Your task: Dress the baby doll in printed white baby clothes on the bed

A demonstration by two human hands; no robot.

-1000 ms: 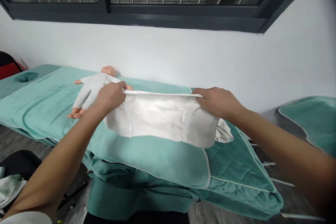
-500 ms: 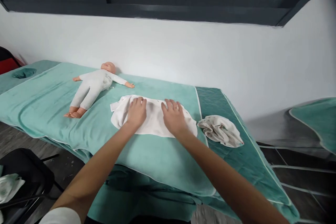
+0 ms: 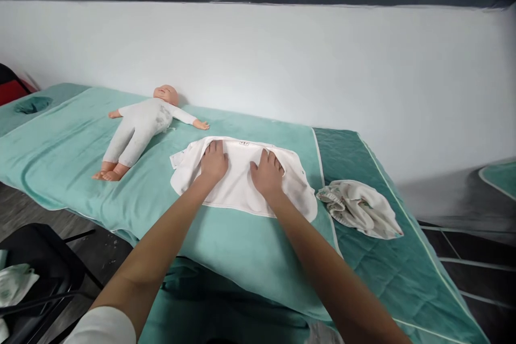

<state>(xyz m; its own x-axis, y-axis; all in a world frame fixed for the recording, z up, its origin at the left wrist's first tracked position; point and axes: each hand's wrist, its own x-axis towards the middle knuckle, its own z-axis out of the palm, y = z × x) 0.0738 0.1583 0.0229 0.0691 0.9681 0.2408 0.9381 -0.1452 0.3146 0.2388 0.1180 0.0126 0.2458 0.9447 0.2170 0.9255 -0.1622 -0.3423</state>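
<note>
A white baby garment (image 3: 237, 185) with a small printed label near its far edge and small snaps on its sides lies spread on the light green bed cover (image 3: 250, 247). My left hand (image 3: 214, 163) rests on the garment's left part, fingers stretched toward the far edge. On its right part lies my right hand (image 3: 268, 173), fingers apart and thumb pointing inward; some fingertips are at a fold of the cloth. A baby doll (image 3: 139, 126) in a white suit lies on its back to the left, head toward the wall.
A crumpled whitish cloth (image 3: 360, 208) sits on the darker green quilted bed end (image 3: 407, 269) at right. A white wall (image 3: 282, 64) runs behind the bed. At lower left stands a black chair (image 3: 44, 263) with cloth on it.
The garment's far edge is now spread further back, showing the label. My hands remain on the cloth, the right with its fingers less raised. The view has tipped down and come closer.
</note>
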